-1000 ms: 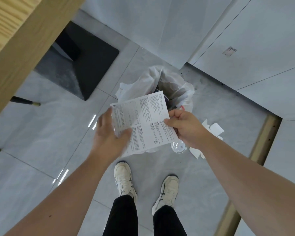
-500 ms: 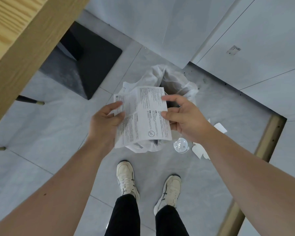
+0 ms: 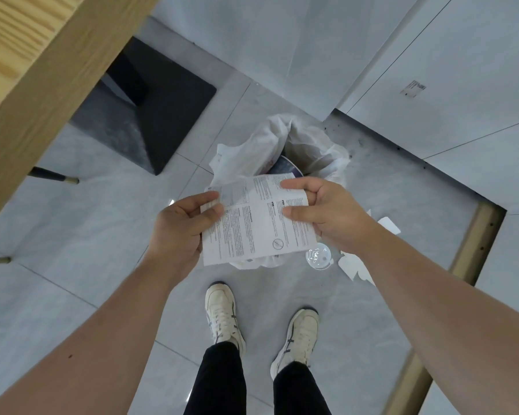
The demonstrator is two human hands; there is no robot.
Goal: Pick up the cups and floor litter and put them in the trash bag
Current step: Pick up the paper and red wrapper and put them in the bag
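A printed paper sheet [image 3: 253, 226] is held between both hands, bent along its upper part, just above the white trash bag [image 3: 309, 145] that stands open on the floor. My left hand [image 3: 183, 229] pinches the sheet's left edge and my right hand [image 3: 327, 214] grips its top right corner. Something dark shows inside the bag's mouth. A clear plastic lid [image 3: 318, 256] lies on the tiles to the right of the bag, and torn white paper pieces [image 3: 354, 266] lie beside it, partly hidden by my right forearm.
A wooden table edge [image 3: 42, 70] crosses the upper left, with a dark chair base [image 3: 162, 115] and thin chair legs beneath. White cabinet fronts [image 3: 432, 70] stand behind the bag. A brass floor strip [image 3: 468, 250] runs at the right. My white shoes [image 3: 222, 316] stand just short of the bag.
The sheet went from flat and wide to bent, with both hands closing in on it and my right hand shifting to its top corner.
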